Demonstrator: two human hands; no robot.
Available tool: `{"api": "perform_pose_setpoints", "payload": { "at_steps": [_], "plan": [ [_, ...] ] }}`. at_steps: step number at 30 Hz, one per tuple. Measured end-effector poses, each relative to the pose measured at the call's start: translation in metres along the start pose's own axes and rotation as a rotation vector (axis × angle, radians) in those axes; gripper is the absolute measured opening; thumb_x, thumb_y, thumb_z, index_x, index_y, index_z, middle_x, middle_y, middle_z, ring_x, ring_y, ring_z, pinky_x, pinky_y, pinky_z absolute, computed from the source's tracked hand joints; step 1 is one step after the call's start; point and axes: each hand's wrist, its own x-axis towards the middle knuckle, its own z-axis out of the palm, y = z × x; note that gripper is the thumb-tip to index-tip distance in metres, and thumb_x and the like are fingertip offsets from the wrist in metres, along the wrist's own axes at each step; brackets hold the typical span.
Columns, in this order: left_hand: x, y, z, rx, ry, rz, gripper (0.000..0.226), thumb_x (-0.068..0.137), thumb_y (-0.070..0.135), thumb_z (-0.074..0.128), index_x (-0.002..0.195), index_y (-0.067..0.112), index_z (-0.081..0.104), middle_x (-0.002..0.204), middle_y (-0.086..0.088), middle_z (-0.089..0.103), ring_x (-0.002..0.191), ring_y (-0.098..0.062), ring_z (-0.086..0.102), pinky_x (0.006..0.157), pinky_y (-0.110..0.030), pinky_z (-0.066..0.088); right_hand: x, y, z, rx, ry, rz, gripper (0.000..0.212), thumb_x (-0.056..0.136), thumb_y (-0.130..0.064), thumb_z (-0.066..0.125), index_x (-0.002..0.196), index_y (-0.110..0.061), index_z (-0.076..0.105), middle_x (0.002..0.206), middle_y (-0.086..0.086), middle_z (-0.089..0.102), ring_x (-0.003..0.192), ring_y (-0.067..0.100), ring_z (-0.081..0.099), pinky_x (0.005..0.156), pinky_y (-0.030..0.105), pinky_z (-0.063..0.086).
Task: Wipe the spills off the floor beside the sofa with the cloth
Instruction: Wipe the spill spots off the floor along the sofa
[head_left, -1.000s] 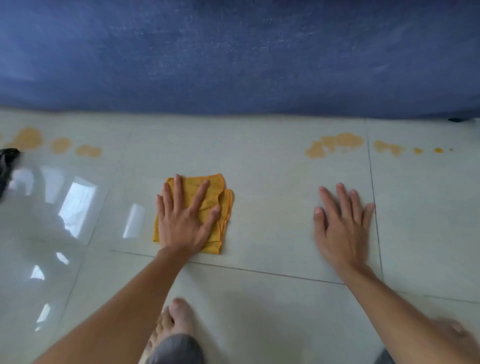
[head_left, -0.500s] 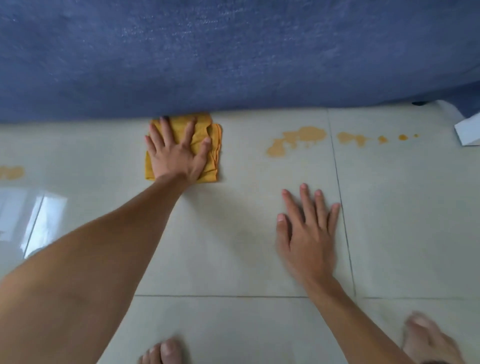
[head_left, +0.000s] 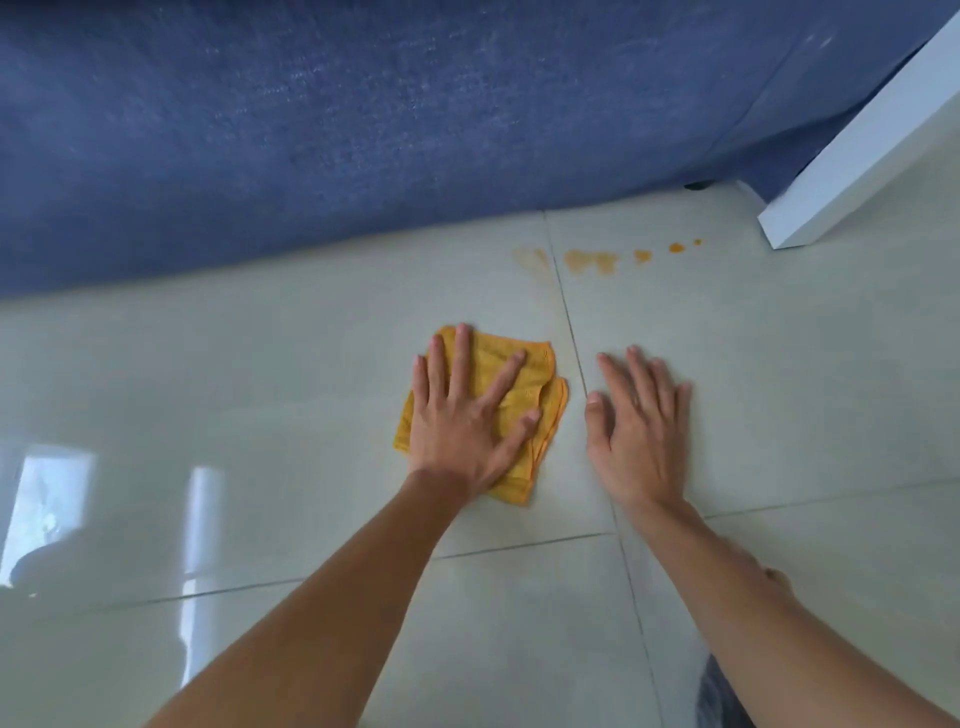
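Nearby, orange spills (head_left: 592, 260) dot glossy floor (head_left: 260, 395) beside sofa (head_left: 363, 130).

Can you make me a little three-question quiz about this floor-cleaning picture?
1. True or false: the left hand presses flat on the folded orange cloth.
2. Where do the orange-brown spill spots lie from the cloth: A) nearer the person, B) farther away, toward the blue fabric sofa, C) under it?
3. Fill in: the right hand rests flat on the pale tiled ____.

Key: 1 true; 2 B; 3 floor.
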Motion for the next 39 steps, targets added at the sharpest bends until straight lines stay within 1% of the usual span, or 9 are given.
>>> {"api": "perform_pose_setpoints", "payload": {
  "at_steps": [6, 10, 14, 19, 23, 27, 30, 34, 39],
  "plan": [
    [-0.046, -0.076, -0.001, 0.044, 0.025, -0.238, 0.07, 0.086, 0.075, 0.026, 0.151, 0.049, 0.025, 0.165, -0.017, 0.01, 0.149, -0.046, 0.015, 0.119, -0.059, 0.015, -0.002, -0.001, 0.004, -0.127, -0.087, -0.006, 0.055, 0.097, -0.042, 0.031, 0.148, -0.024, 0.045, 0.16, 0.011, 0.036, 0.148, 0.037, 0.03, 0.12, 0.062, 0.017],
    [-0.017, -0.115, -0.007, 0.053, 0.035, -0.397, 0.072, 0.085, 0.076, 0.023, 0.152, 0.049, 0.021, 0.166, -0.016, 0.008, 0.15, -0.045, 0.011, 0.12, -0.058, 0.012, -0.003, 0.0, 0.007, -0.152, -0.088, 0.0, 0.055, 0.099, -0.041, 0.03, 0.15, -0.026, 0.04, 0.162, 0.009, 0.032, 0.151, 0.035, 0.026, 0.121, 0.061, 0.015],
    [0.038, -0.135, -0.014, 0.041, 0.031, -0.453, 0.072, 0.086, 0.077, 0.017, 0.153, 0.049, 0.014, 0.166, -0.015, 0.002, 0.151, -0.045, 0.004, 0.121, -0.058, 0.005, -0.003, 0.0, 0.01, -0.151, -0.061, -0.01, 0.054, 0.1, -0.04, 0.031, 0.152, -0.026, 0.037, 0.164, 0.009, 0.028, 0.152, 0.035, 0.022, 0.121, 0.062, 0.013],
    [0.104, -0.111, -0.019, 0.046, 0.027, -0.404, 0.074, 0.086, 0.077, 0.014, 0.153, 0.048, 0.01, 0.167, -0.014, -0.002, 0.15, -0.046, 0.0, 0.122, -0.058, 0.001, -0.006, 0.004, 0.012, -0.154, -0.047, -0.029, 0.054, 0.102, -0.04, 0.03, 0.154, -0.028, 0.031, 0.165, 0.007, 0.023, 0.154, 0.033, 0.016, 0.123, 0.06, 0.011],
    [0.144, -0.039, -0.018, 0.037, -0.001, -0.268, 0.075, 0.085, 0.076, 0.013, 0.154, 0.047, 0.013, 0.166, -0.015, 0.0, 0.15, -0.047, 0.0, 0.121, -0.059, 0.002, -0.005, 0.006, 0.014, -0.076, 0.003, -0.048, 0.051, 0.101, -0.037, 0.035, 0.151, -0.027, 0.039, 0.163, 0.006, 0.03, 0.152, 0.031, 0.023, 0.123, 0.057, 0.015],
    [0.119, 0.046, -0.003, 0.028, -0.021, -0.025, 0.072, 0.087, 0.075, 0.018, 0.153, 0.047, 0.016, 0.167, -0.014, 0.001, 0.15, -0.047, 0.002, 0.12, -0.061, 0.004, 0.0, 0.016, 0.0, 0.333, 0.139, 0.023, 0.045, 0.098, -0.021, 0.042, 0.141, -0.013, 0.054, 0.153, 0.012, 0.047, 0.146, 0.027, 0.039, 0.122, 0.044, 0.026],
    [0.064, 0.073, 0.006, 0.032, -0.038, 0.124, 0.069, 0.088, 0.075, 0.022, 0.152, 0.049, 0.019, 0.167, -0.013, 0.005, 0.15, -0.047, 0.006, 0.12, -0.061, 0.008, 0.0, 0.036, -0.01, 0.226, 0.217, 0.029, 0.041, 0.098, -0.018, 0.044, 0.135, -0.01, 0.059, 0.148, 0.015, 0.052, 0.141, 0.033, 0.045, 0.116, 0.052, 0.035],
    [-0.005, 0.045, 0.008, 0.063, -0.033, 0.171, 0.069, 0.088, 0.076, 0.028, 0.151, 0.05, 0.022, 0.167, -0.012, 0.006, 0.151, -0.044, 0.006, 0.121, -0.058, 0.01, -0.009, 0.054, -0.012, -0.026, 0.121, 0.077, 0.046, 0.097, -0.031, 0.042, 0.138, -0.019, 0.058, 0.151, 0.012, 0.05, 0.141, 0.036, 0.044, 0.117, 0.059, 0.028],
    [-0.016, -0.044, 0.001, 0.085, 0.018, -0.078, 0.07, 0.086, 0.073, 0.029, 0.151, 0.047, 0.027, 0.165, -0.015, 0.012, 0.148, -0.045, 0.017, 0.119, -0.059, 0.017, -0.01, 0.056, -0.009, -0.143, -0.003, 0.063, 0.052, 0.099, -0.037, 0.033, 0.148, -0.023, 0.044, 0.16, 0.009, 0.037, 0.148, 0.035, 0.032, 0.121, 0.06, 0.018]
  ]
}}
